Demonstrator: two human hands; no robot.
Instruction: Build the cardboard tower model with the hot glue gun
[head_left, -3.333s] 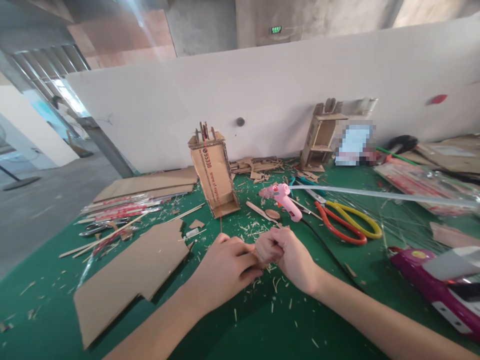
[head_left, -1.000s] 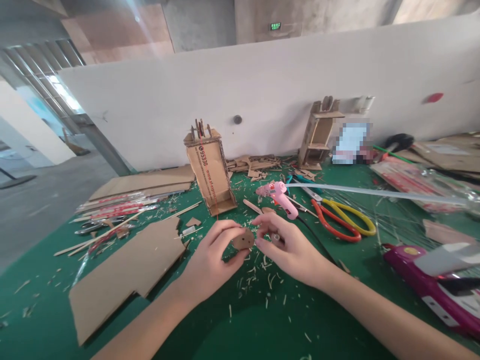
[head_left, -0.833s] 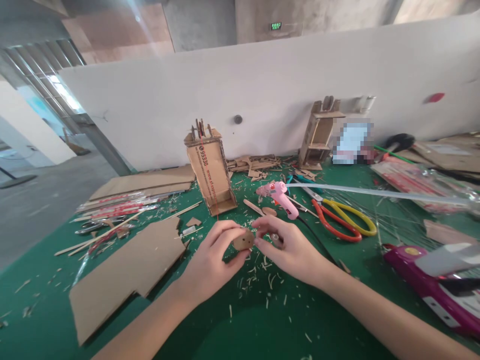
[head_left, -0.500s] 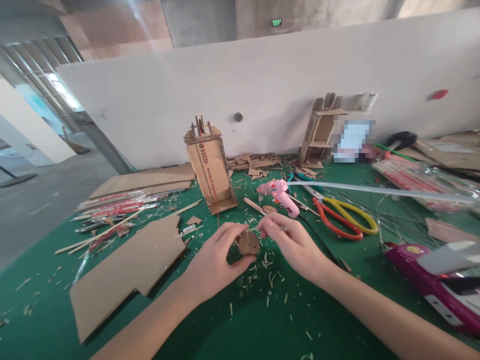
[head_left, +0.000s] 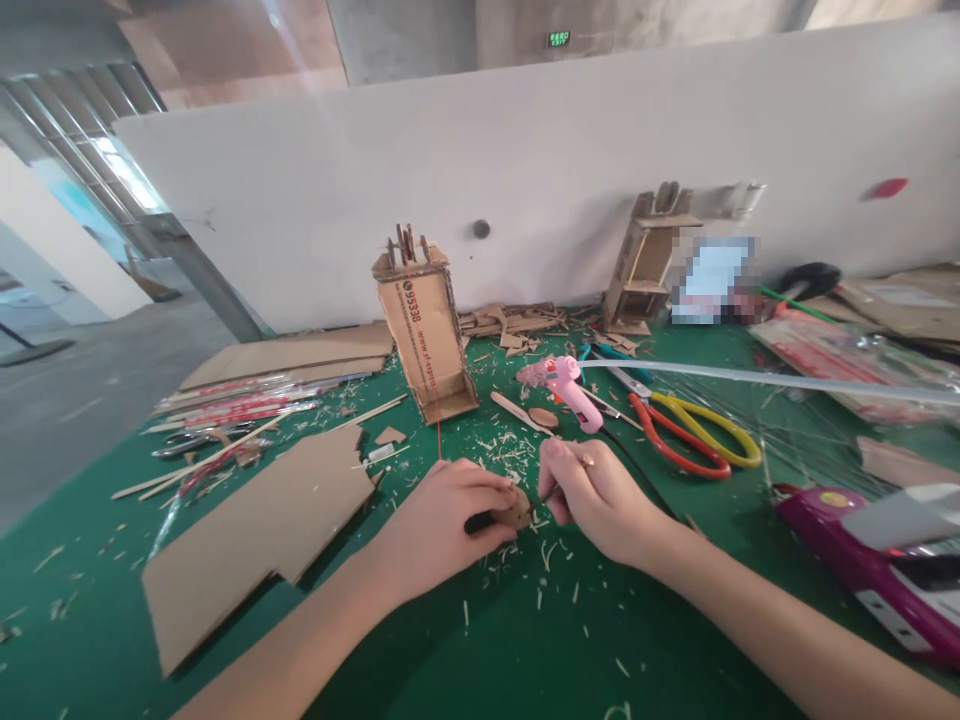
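Note:
My left hand (head_left: 457, 510) pinches a small round cardboard disc (head_left: 517, 512) between thumb and fingers, low over the green table. The disc is tilted, its face turned toward my right hand. Closed just to the right of it is my right hand (head_left: 592, 490), with a thin, dark-tipped thing pointing at the disc; a small light end shows above the fingers, and its kind is unclear. Behind my hands, a cardboard stand (head_left: 420, 335) leans upright with a red string running down its front. A pink glue gun (head_left: 574, 390) lies beyond my right hand.
Red-and-yellow-handled scissors (head_left: 694, 435) lie to the right, near a purple-and-white device (head_left: 862, 570). At left are a cut cardboard sheet (head_left: 255, 540) and thin wooden sticks (head_left: 210, 455). A second cardboard stand (head_left: 645, 260) is by the white partition (head_left: 540, 180). Shavings litter the green tabletop (head_left: 420, 650).
My left hand has turned the disc from facing me to a tilted, edge-on pose facing right. My right hand has moved slightly down and right, its thin thing now pointing at the disc.

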